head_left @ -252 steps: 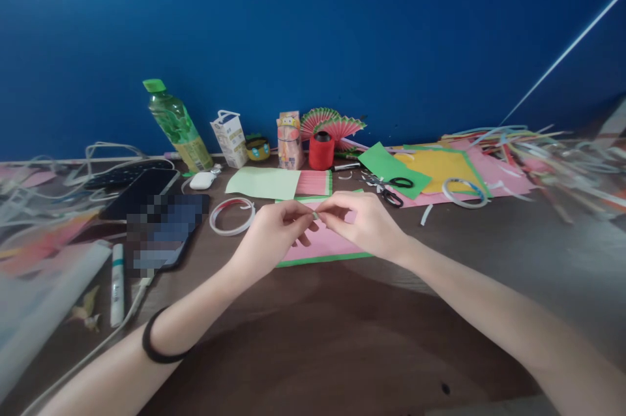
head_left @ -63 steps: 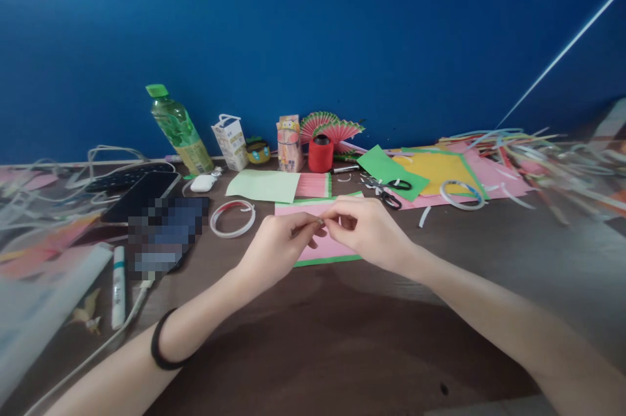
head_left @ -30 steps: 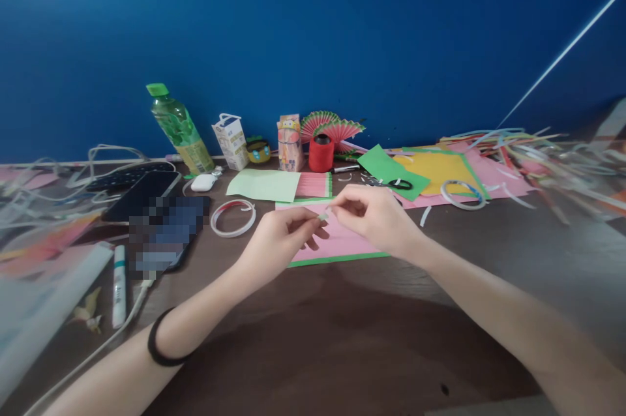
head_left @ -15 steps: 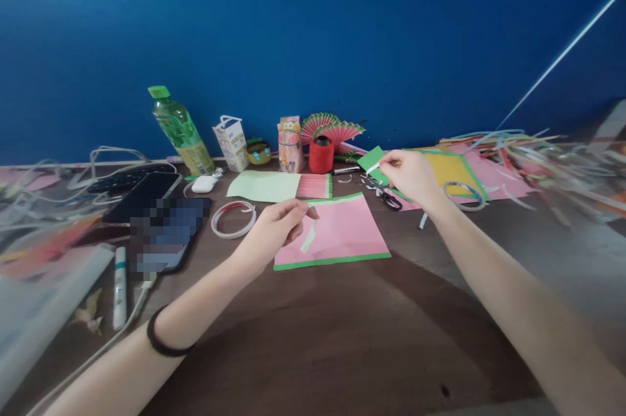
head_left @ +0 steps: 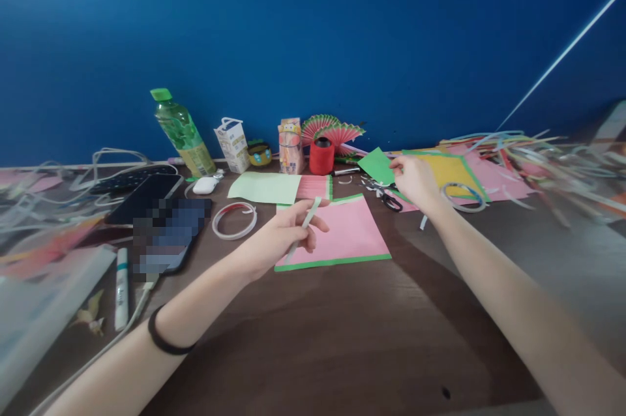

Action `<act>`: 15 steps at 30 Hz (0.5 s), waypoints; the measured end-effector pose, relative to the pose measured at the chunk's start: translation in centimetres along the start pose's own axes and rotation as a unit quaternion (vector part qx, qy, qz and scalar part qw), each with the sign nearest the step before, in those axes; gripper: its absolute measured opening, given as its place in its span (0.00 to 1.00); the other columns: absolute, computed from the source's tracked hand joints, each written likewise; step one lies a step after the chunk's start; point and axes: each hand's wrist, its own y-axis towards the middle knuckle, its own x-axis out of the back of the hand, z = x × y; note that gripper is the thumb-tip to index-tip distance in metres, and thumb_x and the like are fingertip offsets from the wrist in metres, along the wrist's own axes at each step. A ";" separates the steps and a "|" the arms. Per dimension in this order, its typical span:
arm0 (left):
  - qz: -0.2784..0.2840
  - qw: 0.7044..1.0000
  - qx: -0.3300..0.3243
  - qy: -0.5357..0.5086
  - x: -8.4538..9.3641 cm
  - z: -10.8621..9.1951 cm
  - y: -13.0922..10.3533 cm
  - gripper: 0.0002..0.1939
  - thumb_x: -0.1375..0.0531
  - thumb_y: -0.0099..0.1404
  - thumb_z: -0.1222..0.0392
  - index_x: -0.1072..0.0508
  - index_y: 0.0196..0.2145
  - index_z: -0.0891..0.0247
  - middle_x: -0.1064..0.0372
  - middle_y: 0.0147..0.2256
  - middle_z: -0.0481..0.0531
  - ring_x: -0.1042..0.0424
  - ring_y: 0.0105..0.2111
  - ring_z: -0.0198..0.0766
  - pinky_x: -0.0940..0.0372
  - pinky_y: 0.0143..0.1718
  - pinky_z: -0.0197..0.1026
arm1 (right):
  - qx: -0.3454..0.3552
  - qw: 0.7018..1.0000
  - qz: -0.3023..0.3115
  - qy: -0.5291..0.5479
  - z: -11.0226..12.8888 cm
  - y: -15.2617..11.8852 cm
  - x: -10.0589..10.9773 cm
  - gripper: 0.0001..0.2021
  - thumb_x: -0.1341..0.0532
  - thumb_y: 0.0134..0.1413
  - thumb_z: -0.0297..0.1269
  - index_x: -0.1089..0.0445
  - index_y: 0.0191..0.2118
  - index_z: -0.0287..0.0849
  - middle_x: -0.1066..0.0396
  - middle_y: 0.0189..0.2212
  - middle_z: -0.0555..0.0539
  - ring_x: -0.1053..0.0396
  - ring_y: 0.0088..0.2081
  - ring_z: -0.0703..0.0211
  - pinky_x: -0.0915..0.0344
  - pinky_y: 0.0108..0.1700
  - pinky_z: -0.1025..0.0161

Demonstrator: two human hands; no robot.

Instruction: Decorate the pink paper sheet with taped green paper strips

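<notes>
A pale narrow strip (head_left: 310, 214) lies across the fingers of my left hand (head_left: 288, 230), which is over the left part of a pink sheet with green edges (head_left: 349, 233). My left fingers are loosely curled around the strip. Farther back on the right, my right hand (head_left: 415, 178) has its thumb and fingertips pinched at the right edge of a small green paper (head_left: 376, 166). Black-handled scissors (head_left: 391, 202) lie just below that hand, among small white scraps.
A roll of tape (head_left: 233, 235), a pale green sheet (head_left: 264, 187), a red spool (head_left: 321, 158) and a green bottle (head_left: 183, 132) stand or lie left and behind. Phones, a marker (head_left: 122, 289) and cables are at left. Yellow paper (head_left: 447, 171), another ring of tape and many paper strips lie right.
My left hand has turned and its fingers have loosened, with the strip now across them. My right hand has shifted slightly right, and the white strip at its fingertips no longer shows.
</notes>
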 end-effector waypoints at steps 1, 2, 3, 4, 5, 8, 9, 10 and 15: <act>0.011 1.000 0.001 -0.025 0.0 0.1 0.0 0.25 0.47 0.53 0.72 0.37 0.49 0.60 0.34 0.36 0.50 0.33 0.26 0.27 0.37 0.31 0.33 | 0.000 1.000 0.005 0.011 0.4 -0.1 0.1 0.15 0.51 0.48 0.26 0.27 0.35 0.37 0.26 0.35 0.39 0.31 0.36 0.51 0.40 0.38 0.59; 0.018 0.999 0.003 -0.049 0.1 0.2 0.0 0.25 0.46 0.54 0.72 0.38 0.51 0.60 0.33 0.37 0.51 0.30 0.29 0.29 0.36 0.34 0.35 | 0.004 1.000 0.011 0.026 0.9 -0.2 0.4 0.15 0.50 0.48 0.27 0.27 0.35 0.38 0.26 0.34 0.40 0.31 0.34 0.52 0.40 0.37 0.59; 0.024 0.997 0.005 -0.069 0.1 0.3 0.1 0.26 0.45 0.55 0.71 0.39 0.52 0.61 0.32 0.37 0.52 0.29 0.32 0.32 0.36 0.37 0.37 | 0.015 0.999 0.015 0.044 1.5 -0.4 0.6 0.14 0.50 0.49 0.27 0.27 0.35 0.39 0.26 0.32 0.42 0.31 0.33 0.53 0.40 0.37 0.60; 0.026 0.996 0.008 -0.083 0.1 0.4 0.1 0.26 0.44 0.56 0.70 0.40 0.53 0.61 0.31 0.38 0.54 0.28 0.35 0.35 0.35 0.40 0.40 | 0.031 0.998 0.017 0.061 2.2 -0.6 1.0 0.13 0.50 0.49 0.28 0.27 0.34 0.40 0.26 0.32 0.43 0.31 0.32 0.54 0.40 0.36 0.60; 0.025 0.995 0.012 -0.092 0.0 0.5 0.1 0.26 0.44 0.56 0.69 0.41 0.53 0.62 0.30 0.38 0.55 0.27 0.37 0.38 0.35 0.41 0.42 | 0.048 0.996 0.018 0.074 2.9 -0.9 1.3 0.13 0.49 0.50 0.29 0.28 0.34 0.40 0.26 0.31 0.44 0.31 0.31 0.55 0.40 0.34 0.61; 0.019 0.995 0.034 -0.091 -0.2 0.5 0.2 0.20 0.43 0.59 0.66 0.38 0.49 0.66 0.28 0.36 0.58 0.26 0.36 0.40 0.35 0.41 0.43 | 0.117 0.985 0.002 0.127 5.2 -2.1 2.6 0.11 0.48 0.50 0.28 0.28 0.34 0.41 0.26 0.33 0.44 0.32 0.33 0.56 0.40 0.34 0.61; 0.019 0.995 0.041 -0.084 -0.3 0.4 0.2 0.16 0.44 0.60 0.65 0.37 0.47 0.68 0.28 0.35 0.58 0.26 0.34 0.39 0.34 0.40 0.43 | 0.151 0.976 0.004 0.155 6.0 -2.6 3.0 0.11 0.48 0.50 0.27 0.29 0.33 0.41 0.27 0.33 0.45 0.32 0.34 0.56 0.40 0.35 0.62; 0.022 0.996 0.049 -0.075 -0.4 0.3 0.2 0.13 0.45 0.60 0.64 0.35 0.44 0.69 0.28 0.34 0.58 0.26 0.33 0.38 0.34 0.38 0.42 | 0.179 0.967 0.007 0.180 6.7 -3.2 3.4 0.10 0.48 0.51 0.27 0.29 0.33 0.41 0.27 0.32 0.45 0.33 0.35 0.57 0.40 0.36 0.61; 0.050 0.997 0.049 0.013 -0.6 -0.4 -0.2 0.08 0.47 0.62 0.61 0.33 0.35 0.68 0.29 0.32 0.54 0.29 0.24 0.32 0.38 0.27 0.35 | 0.345 0.895 0.083 0.271 9.2 -5.6 5.1 0.12 0.47 0.53 0.26 0.30 0.39 0.42 0.30 0.40 0.46 0.35 0.43 0.57 0.39 0.45 0.58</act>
